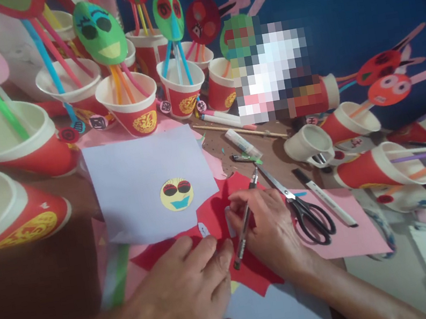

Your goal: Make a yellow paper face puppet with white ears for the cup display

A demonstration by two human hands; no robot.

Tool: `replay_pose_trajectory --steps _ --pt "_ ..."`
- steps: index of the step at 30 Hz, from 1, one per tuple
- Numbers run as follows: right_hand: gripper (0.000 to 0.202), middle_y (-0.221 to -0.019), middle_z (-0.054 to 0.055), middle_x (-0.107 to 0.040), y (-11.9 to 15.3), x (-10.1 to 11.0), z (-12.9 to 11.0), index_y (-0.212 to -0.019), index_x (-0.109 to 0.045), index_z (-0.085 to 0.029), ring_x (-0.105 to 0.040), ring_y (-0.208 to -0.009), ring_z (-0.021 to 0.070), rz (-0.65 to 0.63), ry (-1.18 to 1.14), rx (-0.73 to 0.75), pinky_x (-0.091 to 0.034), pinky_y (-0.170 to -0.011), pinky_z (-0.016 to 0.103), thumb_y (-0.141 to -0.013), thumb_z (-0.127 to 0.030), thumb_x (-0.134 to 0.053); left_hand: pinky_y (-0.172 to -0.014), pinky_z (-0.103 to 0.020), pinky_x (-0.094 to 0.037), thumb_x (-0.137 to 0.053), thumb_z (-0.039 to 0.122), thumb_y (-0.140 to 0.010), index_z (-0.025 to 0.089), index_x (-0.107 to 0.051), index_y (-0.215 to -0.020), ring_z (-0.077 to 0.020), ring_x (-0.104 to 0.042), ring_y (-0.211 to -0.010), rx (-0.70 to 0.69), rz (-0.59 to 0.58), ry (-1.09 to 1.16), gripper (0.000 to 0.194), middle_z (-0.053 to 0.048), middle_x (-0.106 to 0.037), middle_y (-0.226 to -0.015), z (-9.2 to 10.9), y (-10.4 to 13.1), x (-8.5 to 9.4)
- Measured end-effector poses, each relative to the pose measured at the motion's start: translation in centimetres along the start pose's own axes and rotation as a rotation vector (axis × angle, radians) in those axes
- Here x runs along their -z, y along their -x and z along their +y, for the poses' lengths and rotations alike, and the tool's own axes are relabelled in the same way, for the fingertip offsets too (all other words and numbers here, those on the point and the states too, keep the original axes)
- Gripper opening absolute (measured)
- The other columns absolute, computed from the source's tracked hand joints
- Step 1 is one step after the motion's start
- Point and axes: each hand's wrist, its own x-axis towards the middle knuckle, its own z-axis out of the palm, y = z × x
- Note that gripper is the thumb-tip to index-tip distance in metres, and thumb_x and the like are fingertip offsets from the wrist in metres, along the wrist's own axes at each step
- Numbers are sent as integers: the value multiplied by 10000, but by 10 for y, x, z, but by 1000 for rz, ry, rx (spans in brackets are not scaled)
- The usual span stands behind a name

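Observation:
My left hand (188, 283) lies with its fingers stretched out over a red paper sheet (215, 211). By its fingertips sits a small white paper piece (203, 230) with dark marks. My right hand (270, 220) holds a pen (248, 209) slantwise, with its metal tip pointing up and away. At the bent thumb and finger of this hand there is another small white paper piece (230, 222); whether they grip it I cannot tell. A yellow paper face (177, 194) with a blue mouth lies on a pale lilac sheet (129, 195) beyond my left hand.
Black-handled scissors (308, 214) and a marker (325, 198) lie on pink paper (360, 233) at right. A glue stick (243, 143) and a wooden stick (241, 130) lie beyond. Red-and-white paper cups (128, 105) with paper-faced straw figures ring the table. A white mug (307, 145) stands right.

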Motion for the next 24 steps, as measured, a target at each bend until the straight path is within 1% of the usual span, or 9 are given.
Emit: replay_pose_trajectory --steps 8,15,18,20,22,24 --pt "152 -770 15 -655 0 0 2 -953 -532 -197 -595 -751 199 -24 -15 -24 -360 -732 354 -817 -131 -547 -769 -385 -347 -437 499 -878 195 -675 -950 -247 -531 -944 -49 -83 57 393 -64 -663 -1113 -5 -7 -7" --pt "184 -788 21 -645 1 3 5 -995 -537 -185 -591 -764 194 -47 -90 -39 -387 -737 342 -816 -157 -571 -731 -390 -351 -467 512 -858 201 -666 -879 -243 -541 -882 -68 -134 60 371 -51 -690 -977 -8 -13 -8" --pt "206 -859 26 -651 -1 11 8 -1015 -519 -214 -601 -837 205 -34 -182 -109 -412 -775 350 -822 -235 -586 -725 -387 -355 -484 510 -850 195 -662 -852 -246 -544 -894 -64 -132 69 362 -55 -691 -972 -8 -15 -7" --pt "221 -894 28 -646 -5 20 9 -1031 -495 -234 -609 -863 204 0 -303 -195 -439 -787 347 -836 -299 -576 -723 -383 -356 -502 510 -841 196 -661 -843 -247 -546 -902 -57 -112 79 352 -56 -694 -966 -8 -15 -6" --pt "217 -886 21 -644 -9 29 10 -1043 -469 -249 -623 -829 189 38 -443 -277 -468 -754 327 -870 -367 -523 -722 -380 -354 -511 520 -831 199 -661 -826 -245 -547 -897 -54 -103 97 355 -52 -694 -985 -8 -14 -7" --pt "270 -788 0 -645 -11 36 10 -1084 -456 -266 -626 -724 174 54 -538 -317 -487 -689 315 -909 -466 -405 -731 -381 -349 -516 517 -830 202 -658 -811 -245 -544 -899 -47 -94 105 345 -44 -688 -1032 -9 -13 -8"
